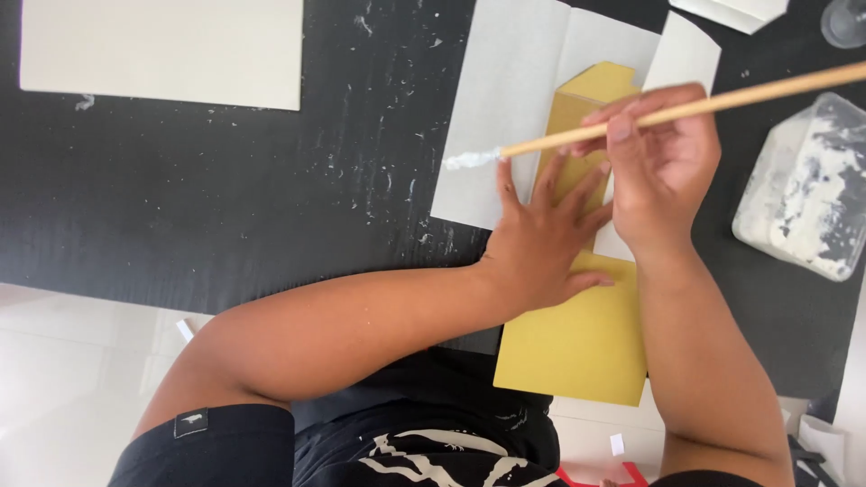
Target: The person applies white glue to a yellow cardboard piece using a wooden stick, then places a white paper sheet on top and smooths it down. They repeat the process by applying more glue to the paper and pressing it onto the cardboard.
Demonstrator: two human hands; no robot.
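Your left hand (541,243) lies flat with its fingers spread, pressing down on the yellow envelope (577,343). The palm sits near the envelope's middle, and the fingertips reach up toward its folded top end. That envelope lies lengthwise on the black table (225,198), its lower part hanging over the near edge toward your body, its upper part resting on a sheet of white paper (505,108).

Your right hand (658,162) is just beside the left, over the envelope's upper right edge, fingers closed in a pinch around a wooden stick (722,104). The stick runs nearly level across the view, from the upper right down to the left, passing above the fingers of your left hand. Its tip (471,160), coated in white paste, hovers over the white paper, just left of the envelope and clear of your left fingertips.

A clear tub (803,189) smeared with white paste stands to the right of your right hand, near but apart from it. A cream sheet (162,50) lies well apart at the table's far left. White flecks dot the dark surface between them.
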